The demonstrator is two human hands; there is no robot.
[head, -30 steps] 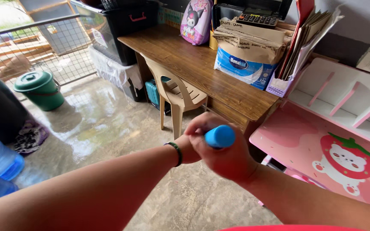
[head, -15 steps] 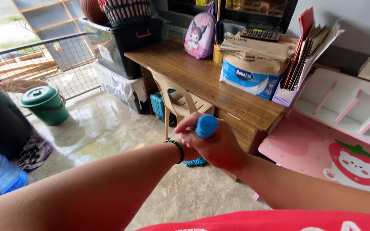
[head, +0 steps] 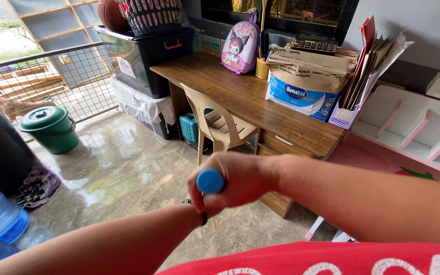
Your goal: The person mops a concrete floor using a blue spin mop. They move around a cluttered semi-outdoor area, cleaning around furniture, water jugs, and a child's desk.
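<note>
Blue-and-white package (head: 301, 97) on wooden desk (head: 240, 99), upper centre; white label (head: 125, 66) on black bin, upper left. Right hand (head: 240, 181) clenched round blue handle (head: 211, 181), frame centre, end-on, long axis toward camera. Left hand (head: 195, 201) mostly hidden, grip unclear.

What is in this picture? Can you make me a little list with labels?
right hand: right hand wraps its fingers round a blue handle end
left hand: mostly hidden behind the right one; wrist with dark band shows
desk: wooden desk with a purple backpack
chair: beige plastic chair tucked at the desk
floor: wet-looking concrete floor, green lidded bucket
</note>
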